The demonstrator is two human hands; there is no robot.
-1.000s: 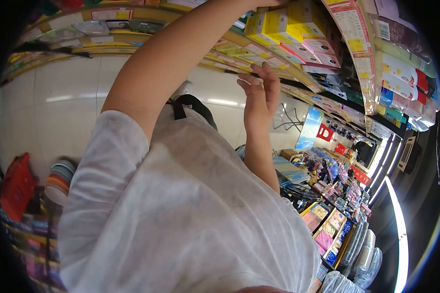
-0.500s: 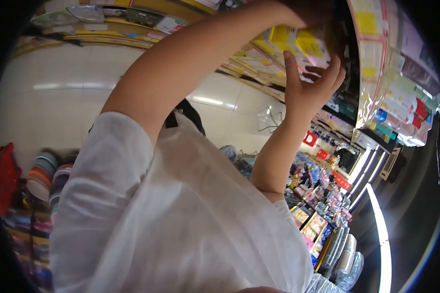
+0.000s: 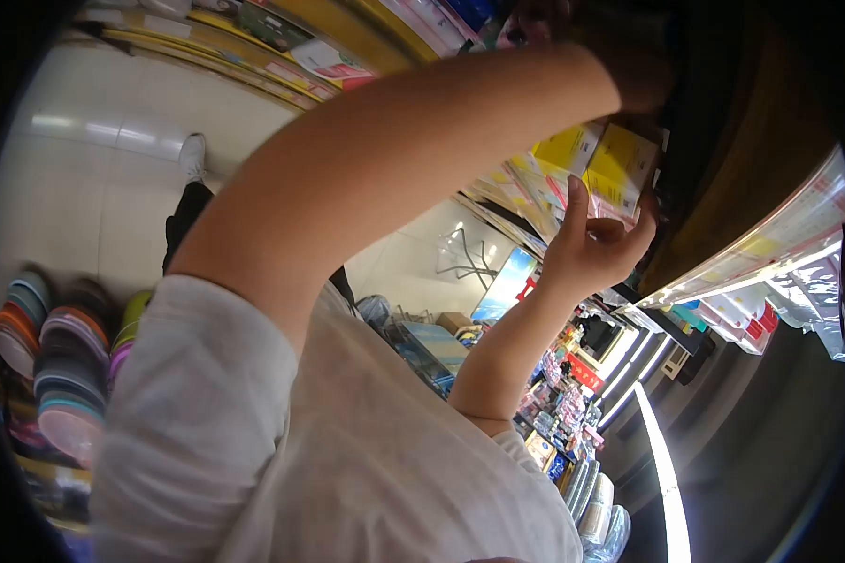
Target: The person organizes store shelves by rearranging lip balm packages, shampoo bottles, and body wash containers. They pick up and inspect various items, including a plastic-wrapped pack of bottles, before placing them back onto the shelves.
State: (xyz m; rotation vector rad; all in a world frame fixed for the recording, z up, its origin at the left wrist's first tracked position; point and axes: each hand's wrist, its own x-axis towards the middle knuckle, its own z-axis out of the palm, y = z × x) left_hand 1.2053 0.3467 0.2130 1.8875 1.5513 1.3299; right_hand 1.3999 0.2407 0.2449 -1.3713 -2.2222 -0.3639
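Two yellow-and-white boxes (image 3: 622, 167) sit side by side at the upper right, at the dark shelf. My right hand (image 3: 596, 246) is at their near ends, thumb on the left side and a finger along the right, with the other fingers curled in between. It appears to grip the box. My left arm reaches across from the left, above the boxes. My left hand (image 3: 640, 80) lies in deep shadow there, its fingers hidden, so what it touches does not show.
Shelves with yellow edges (image 3: 225, 56) carry packaged goods along the top. Stacked coloured bowls (image 3: 70, 375) stand at lower left. A shelf edge with price labels (image 3: 770, 244) runs at right. A white shoe (image 3: 192, 155) is on the tiled floor; crowded merchandise (image 3: 554, 403) fills the background.
The view has shifted and tilted. Both hands and the yellow boxes now appear lower in the picture. My left arm stretches further across, and the dark shelf underside fills more of the right side.
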